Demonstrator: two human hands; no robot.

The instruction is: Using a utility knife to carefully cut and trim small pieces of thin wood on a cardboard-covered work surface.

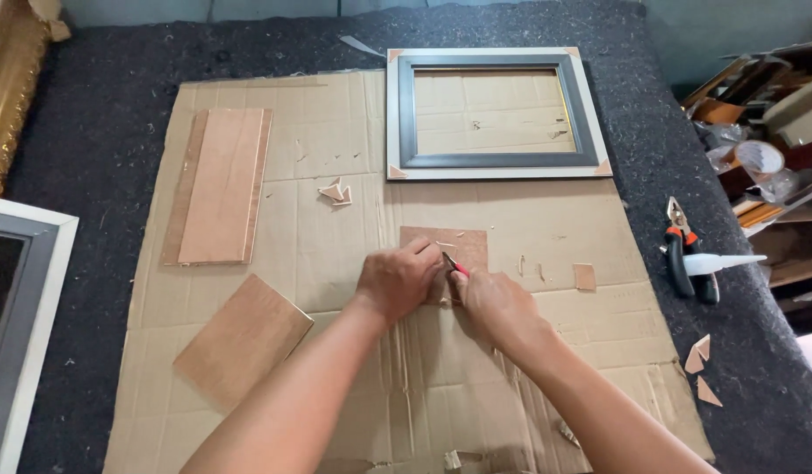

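Small brown square board piece (445,248) flat on big corrugated cardboard sheet (336,219), centre of dark felt-covered table (107,114). Left hand (397,281) pressed down on board's near-left edge, fingers curled. Right hand (498,307) closed around red-handled cutter (454,266), tip against board. Hands touching each other. Grey-and-silver rectangular picture frame (498,112) further back, upper right of cardboard. Two brown plywood panels (220,186) at left. Black-and-orange pliers (682,250) and white glue nozzle (722,262) well apart, at right.
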